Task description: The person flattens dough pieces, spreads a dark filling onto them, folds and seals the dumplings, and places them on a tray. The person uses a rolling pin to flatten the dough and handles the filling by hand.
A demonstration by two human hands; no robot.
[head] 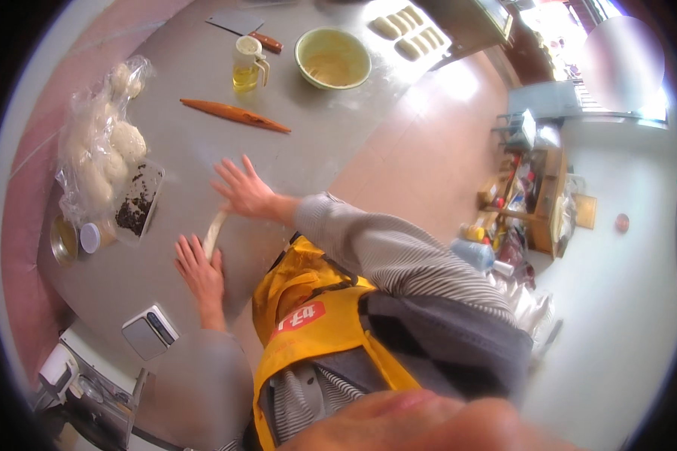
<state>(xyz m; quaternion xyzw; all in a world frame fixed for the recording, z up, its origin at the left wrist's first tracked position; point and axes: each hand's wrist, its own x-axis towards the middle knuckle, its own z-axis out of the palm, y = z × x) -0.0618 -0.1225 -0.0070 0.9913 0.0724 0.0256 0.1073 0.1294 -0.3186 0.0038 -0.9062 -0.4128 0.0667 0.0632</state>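
Observation:
A rolled strip of pale dough (214, 234) lies on the grey work table (186, 180) between my two hands. My left hand (200, 273) rests palm down at the strip's near end, with the thumb beside it. At the far end, my right hand (245, 189) is spread flat with its fingers apart, and its heel meets the dough. Neither hand closes around the strip. What lies under the palms is hidden. Beyond my right hand is a tapered wooden rolling pin (234, 115).
Dough under clear plastic (99, 146), a tub of dark filling (140, 200) and a white-lidded jar (90, 238) stand left. A digital scale (149, 331) sits nearer. Farther off are an oil jug (245, 76), a cleaver (237, 22), a bowl (333, 59) and shaped dough pieces (409, 34).

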